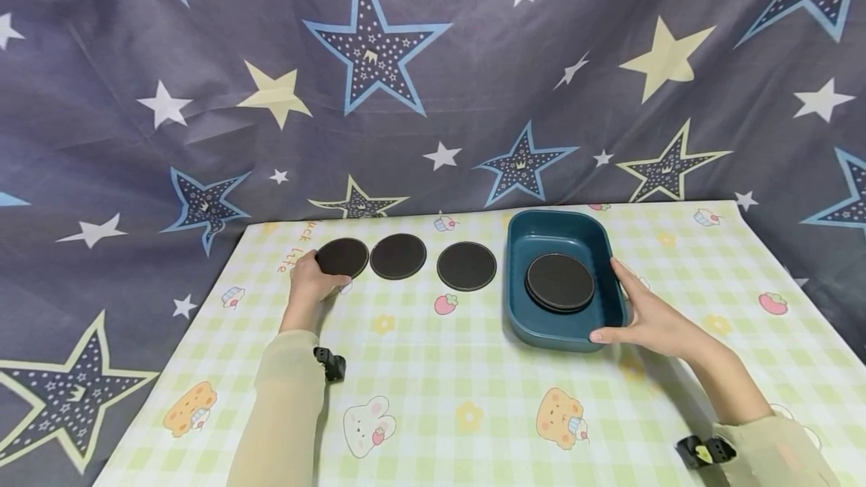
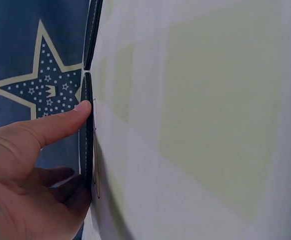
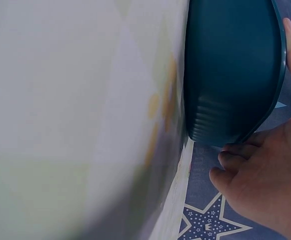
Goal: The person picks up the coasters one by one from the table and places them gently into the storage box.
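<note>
At the left end of a row, the left hand (image 1: 313, 282) holds a round black disc (image 1: 345, 258) by its edge, thumb on the near side. The left wrist view shows that hand (image 2: 40, 165) with thumb and fingers around the edge of the dark disc (image 2: 87, 135). The right hand (image 1: 649, 318) grips the right side and near corner of a teal tray (image 1: 551, 340). Inside the tray lie stacked black discs (image 1: 560, 282). In the right wrist view, the hand (image 3: 270, 175) touches the tray's outer wall (image 3: 230, 75).
Two more black discs lie between the left hand and the tray, one in the middle (image 1: 398, 256) and one nearer the tray (image 1: 467, 266). A checked cloth (image 1: 406, 374) with printed figures covers the table. Behind it hangs a grey curtain (image 1: 467, 96) with stars.
</note>
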Available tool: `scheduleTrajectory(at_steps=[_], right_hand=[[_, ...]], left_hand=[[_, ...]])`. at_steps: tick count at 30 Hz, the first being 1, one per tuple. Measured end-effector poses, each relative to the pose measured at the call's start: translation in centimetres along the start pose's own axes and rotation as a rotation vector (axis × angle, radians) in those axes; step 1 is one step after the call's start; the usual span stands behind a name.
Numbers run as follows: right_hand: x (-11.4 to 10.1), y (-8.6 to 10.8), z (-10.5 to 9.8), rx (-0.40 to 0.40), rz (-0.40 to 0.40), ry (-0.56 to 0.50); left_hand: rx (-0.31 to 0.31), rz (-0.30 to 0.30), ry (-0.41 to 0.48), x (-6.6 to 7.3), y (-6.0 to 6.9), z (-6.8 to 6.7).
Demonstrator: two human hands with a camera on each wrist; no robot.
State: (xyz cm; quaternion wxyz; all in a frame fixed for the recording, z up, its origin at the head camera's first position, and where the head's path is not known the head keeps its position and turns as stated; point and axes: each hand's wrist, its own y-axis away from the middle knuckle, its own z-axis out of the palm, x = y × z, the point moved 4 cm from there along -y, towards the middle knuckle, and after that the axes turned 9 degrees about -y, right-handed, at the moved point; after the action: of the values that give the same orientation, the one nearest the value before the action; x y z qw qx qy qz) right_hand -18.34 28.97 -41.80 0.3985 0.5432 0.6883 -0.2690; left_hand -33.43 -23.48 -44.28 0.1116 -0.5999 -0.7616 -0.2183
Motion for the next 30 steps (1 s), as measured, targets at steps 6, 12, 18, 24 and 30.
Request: scheduleTrajectory(at_steps=[6,12,18,24,30], right_hand=[[0.05,-0.1,0.03,-0.006,0.004,-0.001],[0.03,-0.13,0.0,-0.003,0.001,0.004],[0.08,-0.09,-0.05,0.002,0.001,0.003],[0.04,-0.09,0.0,0.0,0.0,0.0],[-0.08,-0.07,-0.01,-0.001,0.0,0.002]], left_hand=[[0.016,0.014,-0.038,-0.24,-0.1,-0.19],[0.043,0.02,-0.024,-0.47,0.04,-0.35],[0.054,0.007,0.021,-0.6,0.12,-0.38],[0.076,-0.008,0.058,-0.73,0.22,-0.34],[0.099,-0.024,0.082,-0.88,0.31,-0.62]])
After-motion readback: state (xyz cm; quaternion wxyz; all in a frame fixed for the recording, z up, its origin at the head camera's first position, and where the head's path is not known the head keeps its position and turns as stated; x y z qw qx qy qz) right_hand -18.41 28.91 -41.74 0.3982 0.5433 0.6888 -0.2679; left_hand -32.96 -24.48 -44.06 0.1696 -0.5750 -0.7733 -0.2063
